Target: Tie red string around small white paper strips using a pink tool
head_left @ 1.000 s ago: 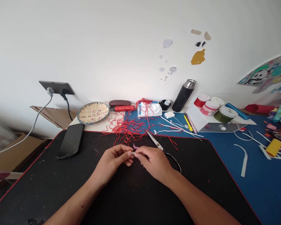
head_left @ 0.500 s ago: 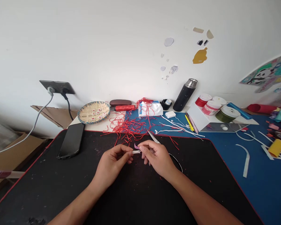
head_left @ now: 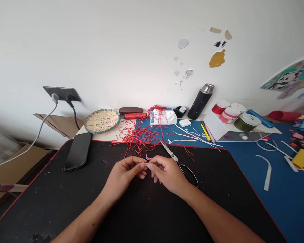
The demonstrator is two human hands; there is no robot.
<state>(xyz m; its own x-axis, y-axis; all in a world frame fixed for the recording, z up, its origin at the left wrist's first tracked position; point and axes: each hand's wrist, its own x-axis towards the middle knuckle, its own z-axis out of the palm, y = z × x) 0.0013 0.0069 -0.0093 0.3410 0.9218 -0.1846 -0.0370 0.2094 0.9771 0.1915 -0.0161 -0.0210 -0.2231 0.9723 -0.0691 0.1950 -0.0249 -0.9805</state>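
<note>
Over the middle of the black mat (head_left: 147, 216), my left hand (head_left: 128, 172) pinches one end of a small, narrow white strip (head_left: 146, 164) between thumb and forefinger. My right hand (head_left: 167, 172) pinches the strip's other end, its fingertips almost touching those of the left. A thin curved purple piece (head_left: 148, 158) sticks up beside the right forefinger; whether it is joined to the strip I cannot tell. Just beyond the right hand lies a pair of scissors (head_left: 172, 155), its handles partly behind the wrist. Many red cord snippets (head_left: 142, 136) lie scattered past both hands.
A phone (head_left: 78, 152) and a woven basket (head_left: 101, 121) are at the left. Along the wall stand a spool of red cord (head_left: 136, 116), a black flask (head_left: 201, 103) and several paint jars (head_left: 247, 122). White paper strips (head_left: 268, 173) lie on the blue surface at right.
My right hand has shifted slightly left and closed in on the left hand, so less of the white strip shows between them. More of the scissors is now visible.
</note>
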